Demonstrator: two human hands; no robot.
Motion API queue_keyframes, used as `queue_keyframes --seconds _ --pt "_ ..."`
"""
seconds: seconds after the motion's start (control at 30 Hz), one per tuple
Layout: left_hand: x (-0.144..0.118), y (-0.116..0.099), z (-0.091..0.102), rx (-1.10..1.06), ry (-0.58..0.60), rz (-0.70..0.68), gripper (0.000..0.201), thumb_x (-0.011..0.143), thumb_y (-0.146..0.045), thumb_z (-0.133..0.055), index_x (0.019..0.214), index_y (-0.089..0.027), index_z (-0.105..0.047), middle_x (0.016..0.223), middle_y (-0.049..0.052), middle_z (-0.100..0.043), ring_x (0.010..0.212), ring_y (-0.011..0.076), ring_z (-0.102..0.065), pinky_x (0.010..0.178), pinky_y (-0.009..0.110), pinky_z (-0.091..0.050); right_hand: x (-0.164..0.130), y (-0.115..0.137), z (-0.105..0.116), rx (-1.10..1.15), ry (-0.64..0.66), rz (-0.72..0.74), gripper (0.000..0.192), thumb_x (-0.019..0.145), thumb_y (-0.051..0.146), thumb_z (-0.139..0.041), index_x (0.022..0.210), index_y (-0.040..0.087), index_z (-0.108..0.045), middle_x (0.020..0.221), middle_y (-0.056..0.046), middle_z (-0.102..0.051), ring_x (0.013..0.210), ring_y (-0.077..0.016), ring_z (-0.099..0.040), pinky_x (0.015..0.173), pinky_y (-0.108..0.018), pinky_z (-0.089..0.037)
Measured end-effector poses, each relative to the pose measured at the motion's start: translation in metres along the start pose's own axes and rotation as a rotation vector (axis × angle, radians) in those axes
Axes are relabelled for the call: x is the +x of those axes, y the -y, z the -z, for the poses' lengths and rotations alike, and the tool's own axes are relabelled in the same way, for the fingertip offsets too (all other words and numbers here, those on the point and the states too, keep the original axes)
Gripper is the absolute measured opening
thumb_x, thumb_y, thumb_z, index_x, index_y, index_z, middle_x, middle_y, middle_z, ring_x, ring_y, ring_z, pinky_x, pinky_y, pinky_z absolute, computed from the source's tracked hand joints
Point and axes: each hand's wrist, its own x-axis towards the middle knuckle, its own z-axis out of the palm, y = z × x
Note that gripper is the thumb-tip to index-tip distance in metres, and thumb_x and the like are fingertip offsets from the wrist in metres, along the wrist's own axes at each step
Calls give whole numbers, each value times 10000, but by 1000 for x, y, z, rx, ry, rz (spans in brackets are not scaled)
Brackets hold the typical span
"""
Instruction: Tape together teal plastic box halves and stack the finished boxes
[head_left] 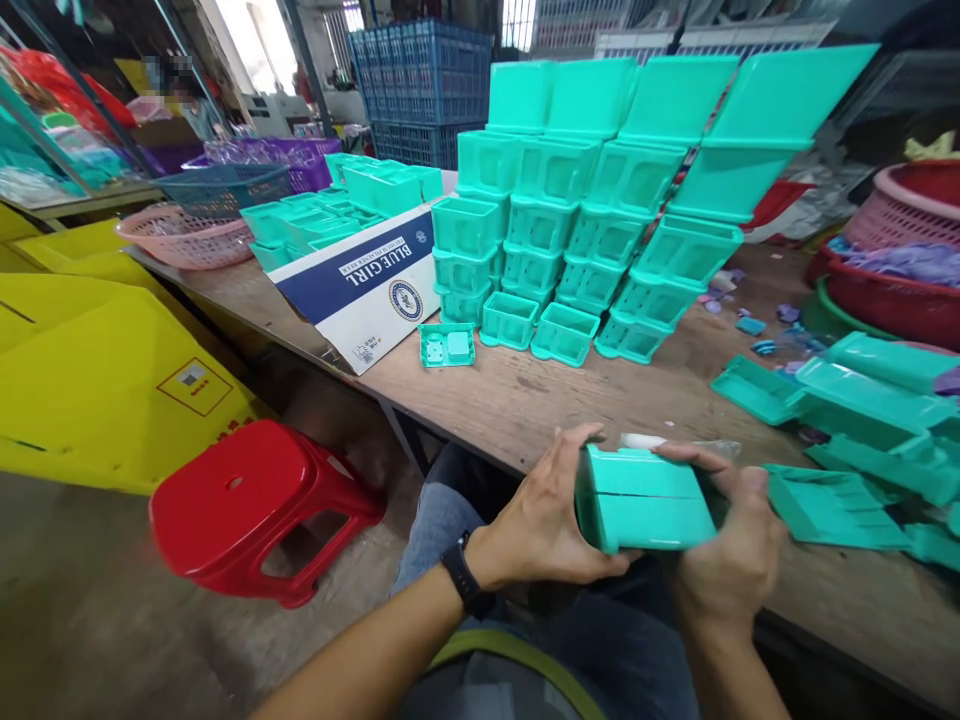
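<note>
Basically, both hands on one teal box (649,500), lower right of the frame, held above the lap at the edge of the counter (510,400). Left hand (536,525): grip closed around the box's left end, black watch (459,575) on that wrist. Right hand (739,550): grip pinching the right end. Seam runs across the box's upward face. Loose teal parts (870,400) lie at right of frame, just beside the right hand. Stacked teal bins (577,160) in tiers, upper centre; small teal tray (448,361) at their lower left, near a blue-and-white carton (382,285) with more teal boxes (382,187) behind its printed side. Red stool (232,500) lower left, yellow sheets (97,370) beyond it. Red basin (892,312) with purple pieces (911,268), right edge.
</note>
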Motion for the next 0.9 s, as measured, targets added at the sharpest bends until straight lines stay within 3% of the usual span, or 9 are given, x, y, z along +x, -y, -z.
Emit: queue_keyframes --seconds 0.1,0.23,0.37,0.47,0.6,0.73,0.83,0.9 --pt "1 4 -1 46 -38 43 941 606 -321 -918 1404 -207 -432 1329 131 -628 1243 371 -633 1143 583 -500 5 -5 4 -26 72 -30 599 1061 530 -274 929 204 -759 1020 -111 -801 1004 -338 -721 885 -476 -514" --pt "3 3 -4 160 -42 40 804 582 -331 -896 1278 -165 -529 1192 136 -667 1105 373 -669 969 527 -592 2 -6 8 -163 208 299 610 1084 529 -249 1139 211 -768 1229 -120 -768 1253 -339 -647 1069 -520 -433" --pt "5 -8 -7 168 -11 26 587 684 -375 -783 1183 -160 -559 1113 141 -697 1036 360 -696 936 515 -595 -4 -4 10 -355 308 485 665 1085 542 -170 1212 248 -753 1196 -116 -773 1125 -342 -690 938 -512 -451" --pt "5 -15 -10 188 8 48 529 694 -369 -745 1147 -165 -564 1085 142 -713 1011 355 -708 912 496 -600 -7 -8 9 -340 293 485 661 1087 507 -178 1147 218 -769 1130 -132 -773 1063 -334 -700 883 -487 -479" --pt "3 -21 -17 319 -9 79 434 694 -336 -717 1069 -169 -576 1014 137 -715 946 361 -715 841 489 -611 -6 -14 8 -180 214 443 582 1090 396 -243 1021 198 -786 1052 -122 -788 1034 -293 -719 920 -456 -521" --pt "-1 -22 -25 347 -28 94 472 678 -346 -737 1079 -151 -581 1003 146 -709 935 384 -717 813 515 -616 -6 -14 10 -152 208 433 589 1088 376 -249 969 193 -797 1014 -115 -802 993 -280 -735 889 -441 -542" --pt "-2 -23 -27 265 -33 82 549 657 -323 -776 1138 -157 -568 1073 144 -698 1003 378 -702 881 529 -608 -7 -8 19 -165 210 471 503 1080 347 -325 1006 214 -805 1023 -99 -805 1002 -277 -737 902 -441 -536" --pt "-4 -23 -24 149 -81 113 657 623 -309 -822 1202 -186 -535 1130 116 -690 1043 348 -689 934 512 -594 -7 -4 25 -135 149 471 456 1079 349 -355 1131 227 -792 1165 -101 -786 1141 -294 -707 1012 -473 -507"
